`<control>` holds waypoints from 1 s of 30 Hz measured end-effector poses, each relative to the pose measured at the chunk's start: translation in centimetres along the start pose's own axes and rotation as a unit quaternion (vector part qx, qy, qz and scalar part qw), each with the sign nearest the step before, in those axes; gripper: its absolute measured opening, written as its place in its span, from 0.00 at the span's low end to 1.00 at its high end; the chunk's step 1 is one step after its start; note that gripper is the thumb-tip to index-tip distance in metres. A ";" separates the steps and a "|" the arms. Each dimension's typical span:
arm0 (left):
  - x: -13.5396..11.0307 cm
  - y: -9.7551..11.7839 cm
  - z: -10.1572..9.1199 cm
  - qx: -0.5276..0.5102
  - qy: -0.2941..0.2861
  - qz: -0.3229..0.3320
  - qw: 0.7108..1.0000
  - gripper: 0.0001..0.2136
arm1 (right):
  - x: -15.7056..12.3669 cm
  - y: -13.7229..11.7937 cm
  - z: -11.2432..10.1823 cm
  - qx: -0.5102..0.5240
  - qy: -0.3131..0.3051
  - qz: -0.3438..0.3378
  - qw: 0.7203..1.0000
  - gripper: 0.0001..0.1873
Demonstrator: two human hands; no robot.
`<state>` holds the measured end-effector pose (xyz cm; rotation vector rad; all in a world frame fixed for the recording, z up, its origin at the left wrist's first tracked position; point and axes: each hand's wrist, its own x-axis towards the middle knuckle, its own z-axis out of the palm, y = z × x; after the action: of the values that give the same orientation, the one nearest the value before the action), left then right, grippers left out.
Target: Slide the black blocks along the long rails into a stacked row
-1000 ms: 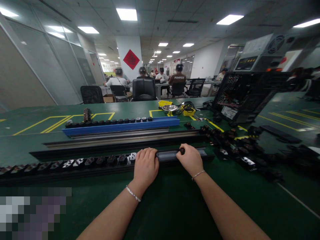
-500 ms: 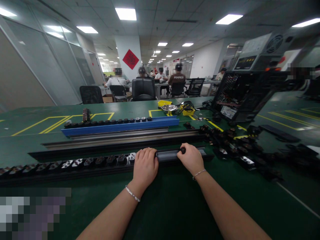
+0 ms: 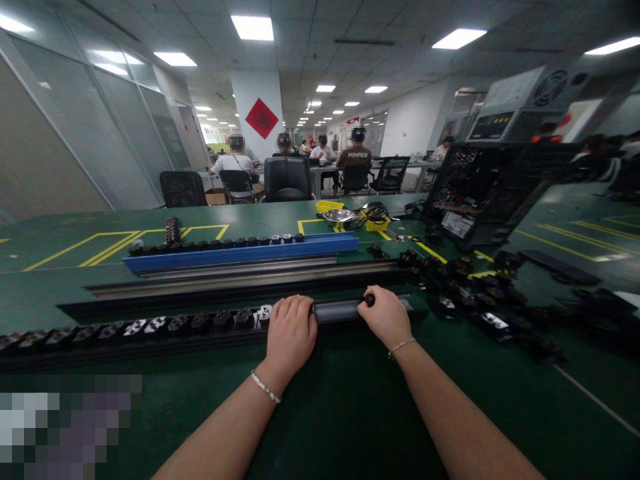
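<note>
A long black rail lies across the table in front of me, with a row of black socket-like modules set along its channel from the left. My left hand is wrapped over the rail at the right end of that row. Its fingers are closed, and a black edge pokes out beside them; the rest underneath is hidden. A small black part is pinched in my right hand, over the right portion of the rail. A white-topped module sits just left of my left hand.
Behind lie more dark rails and a blue rail carrying modules. Loose black parts spread to the right. A metal bowl, yellow bins and an opened computer case stand farther back.
My right hand has shifted slightly to the right along the rail, with the small black part in its fingers. My left hand stays in place.
</note>
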<state>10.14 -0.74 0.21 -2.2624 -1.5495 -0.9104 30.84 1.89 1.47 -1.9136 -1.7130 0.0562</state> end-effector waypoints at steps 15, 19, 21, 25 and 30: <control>-0.1 -0.1 0.3 -0.004 -0.001 0.000 1.000 0.11 | 0.4 1.0 -0.5 -0.001 -0.013 0.032 0.999 0.07; -0.1 -0.1 0.2 -0.006 -0.002 -0.001 1.000 0.11 | 0.5 1.3 -0.6 -0.001 -0.013 0.029 0.999 0.06; -0.1 -0.1 0.2 -0.006 0.000 -0.001 1.000 0.11 | 0.6 1.3 -0.6 -0.001 -0.011 0.024 1.000 0.06; -0.1 -0.1 0.1 -0.008 0.000 0.000 1.000 0.12 | 0.6 1.3 -0.6 0.000 -0.008 0.021 1.000 0.06; -0.1 0.0 0.1 -0.003 0.006 0.002 1.000 0.12 | 0.8 1.7 -0.6 0.001 -0.005 0.023 1.000 0.05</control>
<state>10.13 -0.76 0.11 -2.2597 -1.5384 -0.9280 32.77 2.33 1.47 -1.9547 -1.6745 0.0849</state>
